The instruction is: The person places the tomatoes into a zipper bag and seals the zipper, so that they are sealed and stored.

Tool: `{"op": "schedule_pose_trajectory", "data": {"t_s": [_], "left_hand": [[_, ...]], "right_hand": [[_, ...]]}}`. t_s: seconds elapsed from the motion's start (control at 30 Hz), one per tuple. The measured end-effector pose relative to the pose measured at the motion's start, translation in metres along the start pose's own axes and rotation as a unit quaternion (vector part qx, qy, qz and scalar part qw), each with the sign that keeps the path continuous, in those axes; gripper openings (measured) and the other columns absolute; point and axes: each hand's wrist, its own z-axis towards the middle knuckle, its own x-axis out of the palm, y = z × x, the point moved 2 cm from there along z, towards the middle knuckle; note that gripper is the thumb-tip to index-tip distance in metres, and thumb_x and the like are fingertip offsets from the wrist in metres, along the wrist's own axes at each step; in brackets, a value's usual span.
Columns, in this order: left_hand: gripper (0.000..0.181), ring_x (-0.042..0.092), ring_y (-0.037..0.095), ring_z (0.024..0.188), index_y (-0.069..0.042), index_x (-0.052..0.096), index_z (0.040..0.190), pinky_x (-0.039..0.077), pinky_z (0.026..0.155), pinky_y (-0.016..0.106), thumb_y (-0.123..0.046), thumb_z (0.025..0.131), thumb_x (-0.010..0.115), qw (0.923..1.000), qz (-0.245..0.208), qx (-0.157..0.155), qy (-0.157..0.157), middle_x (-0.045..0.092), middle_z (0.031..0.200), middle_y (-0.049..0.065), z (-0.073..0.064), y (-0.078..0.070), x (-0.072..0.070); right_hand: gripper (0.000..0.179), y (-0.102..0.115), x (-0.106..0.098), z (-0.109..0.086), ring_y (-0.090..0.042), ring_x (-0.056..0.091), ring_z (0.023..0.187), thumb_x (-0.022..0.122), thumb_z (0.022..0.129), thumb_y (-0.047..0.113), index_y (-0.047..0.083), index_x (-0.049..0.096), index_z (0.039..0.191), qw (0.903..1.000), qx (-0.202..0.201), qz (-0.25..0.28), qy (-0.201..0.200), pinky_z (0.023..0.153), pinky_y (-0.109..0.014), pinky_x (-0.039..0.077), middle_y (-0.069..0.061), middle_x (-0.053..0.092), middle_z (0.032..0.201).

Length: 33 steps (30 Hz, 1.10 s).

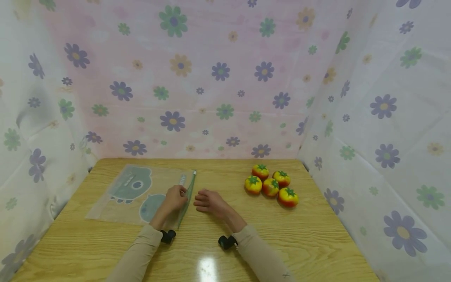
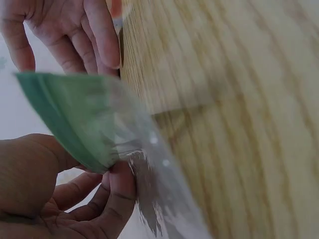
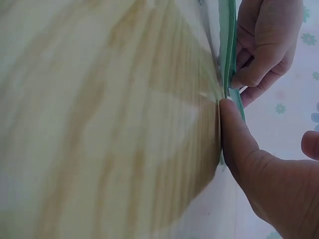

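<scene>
A clear zip bag [image 1: 105, 209] with grey-blue cartoon figures lies flat on the left of the wooden table, its green zip edge [image 1: 190, 190] facing right and lifted. My left hand [image 1: 175, 199] pinches that edge between thumb and fingers. In the left wrist view, the green strip [image 2: 65, 109] stands up above the left hand's fingers [image 2: 122, 186]. My right hand [image 1: 213, 203] is just right of the zip edge, its fingers extended and holding nothing. From the right wrist view, I cannot tell whether the right hand [image 3: 264, 174] touches the bag.
Several yellow-and-red tomato-like fruits [image 1: 270, 187] with green leaf tops sit in a cluster at the back right of the table [image 1: 225, 258]. Flower-patterned sheets [image 1: 211, 94] close off the back and both sides.
</scene>
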Motion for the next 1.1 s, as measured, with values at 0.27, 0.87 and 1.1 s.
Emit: {"op": "schedule_pose_trajectory", "data": {"t_s": [0.27, 0.87, 1.1], "left_hand": [[0.026, 0.070, 0.033, 0.090, 0.012, 0.067, 0.112, 0.059, 0.074, 0.041, 0.000, 0.089, 0.067, 0.9973, -0.070, -0.017, 0.013, 0.072, 0.096, 0.021, -0.003, 0.001, 0.004], [0.021, 0.071, 0.032, 0.088, 0.013, 0.067, 0.111, 0.055, 0.066, 0.023, -0.002, 0.097, 0.064, 0.9801, -0.190, 0.026, -0.050, 0.071, 0.101, 0.025, -0.014, -0.026, -0.009], [0.024, 0.070, 0.023, 0.084, 0.013, 0.056, 0.121, 0.052, 0.064, 0.021, -0.002, 0.102, 0.055, 0.9698, -0.241, -0.007, -0.034, 0.066, 0.109, 0.028, -0.021, -0.041, -0.026]], "right_hand": [[0.049, 0.002, 0.007, 0.009, -0.040, 0.059, 0.127, 0.044, 0.110, 0.018, -0.013, 0.041, 0.147, 0.9993, -0.017, -0.032, 0.014, 0.104, -0.046, 0.052, -0.034, 0.053, 0.141], [0.040, 0.021, 0.012, 0.005, -0.016, 0.072, 0.092, 0.065, 0.095, -0.001, -0.007, 0.059, 0.135, 0.9860, -0.130, -0.104, 0.005, 0.083, -0.041, 0.062, -0.024, 0.069, 0.119], [0.036, 0.033, 0.010, -0.003, -0.012, 0.072, 0.088, 0.069, 0.095, 0.003, -0.004, 0.064, 0.130, 0.9800, -0.159, -0.117, -0.024, 0.071, -0.030, 0.062, -0.017, 0.072, 0.113]]}}
